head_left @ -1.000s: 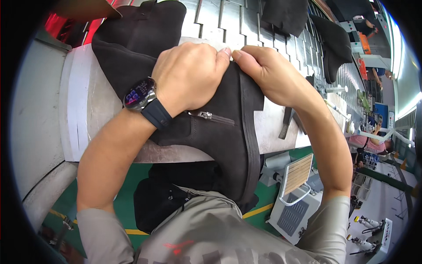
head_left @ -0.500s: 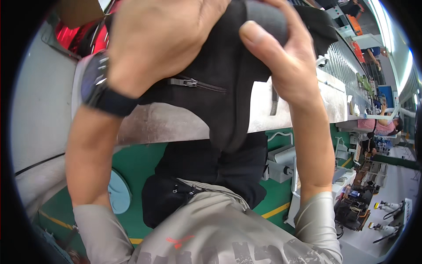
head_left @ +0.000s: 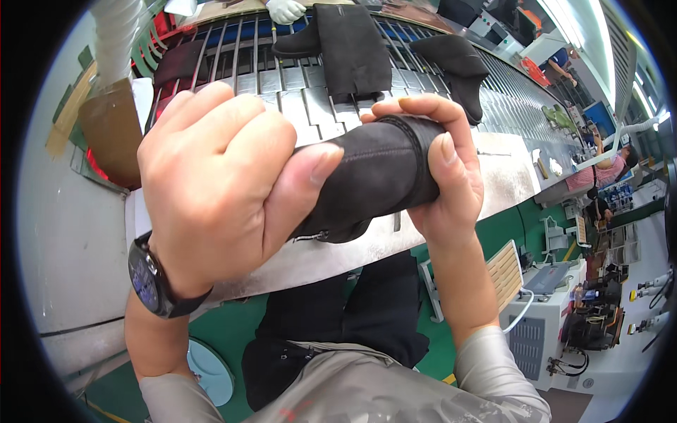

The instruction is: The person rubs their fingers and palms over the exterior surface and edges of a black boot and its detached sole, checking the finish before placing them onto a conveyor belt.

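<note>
Both my hands grip a black suede boot shaft [head_left: 377, 173], rolled tight and held close to the camera. My left hand [head_left: 226, 183] wraps its left part, thumb pressed on the suede, with a dark watch [head_left: 149, 280] on the wrist. My right hand [head_left: 444, 169] clasps the right end, fingers curled over the stitched rim. A small zipper pull [head_left: 310, 237] shows under the roll. The rest of the boot is hidden behind my hands.
A slatted metal conveyor [head_left: 296, 99] runs behind, carrying a tall black boot [head_left: 349, 49] and another black boot [head_left: 458, 70]. A white-gloved hand [head_left: 285, 10] rests at its far edge. A cardboard box [head_left: 106, 127] stands left. Machines [head_left: 536, 317] and a person in pink [head_left: 606, 169] are on the right.
The boot lay flat on the table under my hands a second ago. I have lifted it toward the camera and rolled its shaft tight between both hands.
</note>
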A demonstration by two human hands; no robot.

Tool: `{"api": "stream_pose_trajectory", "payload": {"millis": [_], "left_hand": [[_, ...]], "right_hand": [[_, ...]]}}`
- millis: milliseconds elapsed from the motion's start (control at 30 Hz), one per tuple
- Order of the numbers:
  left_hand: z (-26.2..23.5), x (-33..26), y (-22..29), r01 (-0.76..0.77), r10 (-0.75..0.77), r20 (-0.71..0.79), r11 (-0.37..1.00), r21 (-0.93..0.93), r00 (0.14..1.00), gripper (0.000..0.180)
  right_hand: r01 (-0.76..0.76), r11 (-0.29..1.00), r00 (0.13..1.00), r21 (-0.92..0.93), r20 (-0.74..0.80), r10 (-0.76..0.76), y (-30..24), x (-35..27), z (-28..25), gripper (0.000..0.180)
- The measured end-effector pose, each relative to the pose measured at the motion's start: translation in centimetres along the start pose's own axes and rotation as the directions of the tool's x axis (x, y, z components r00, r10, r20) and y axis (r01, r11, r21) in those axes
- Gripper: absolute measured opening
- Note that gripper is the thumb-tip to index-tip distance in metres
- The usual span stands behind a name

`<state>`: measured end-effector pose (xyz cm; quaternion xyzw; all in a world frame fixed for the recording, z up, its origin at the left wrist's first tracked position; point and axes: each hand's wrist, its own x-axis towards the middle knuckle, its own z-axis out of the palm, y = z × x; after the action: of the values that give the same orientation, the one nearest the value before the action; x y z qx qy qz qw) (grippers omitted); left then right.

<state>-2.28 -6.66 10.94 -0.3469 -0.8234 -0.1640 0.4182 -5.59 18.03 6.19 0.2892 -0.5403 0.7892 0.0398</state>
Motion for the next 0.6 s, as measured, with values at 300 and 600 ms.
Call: {"api": "stream_pose_trajectory", "payload": {"millis": [300, 600], "left_hand": [[0.8, 0.9, 2.7, -0.078, 0.078, 0.008, 0.995, -0.056, 0.997, 0.035], [-0.7, -2.6, 8.9, -0.21, 0.211, 0.038, 0.977, -0.035, 0.977, 0.054]], "right_hand": [[0.11, 0.941, 0.992, -0.32, 0.101, -0.081, -1.8, -2.6, -3.0, 0.043], [0.405, 0.388, 0.891, -0.828, 0.452, 0.036, -9.3, -7.5, -3.6, 0.117]]}}
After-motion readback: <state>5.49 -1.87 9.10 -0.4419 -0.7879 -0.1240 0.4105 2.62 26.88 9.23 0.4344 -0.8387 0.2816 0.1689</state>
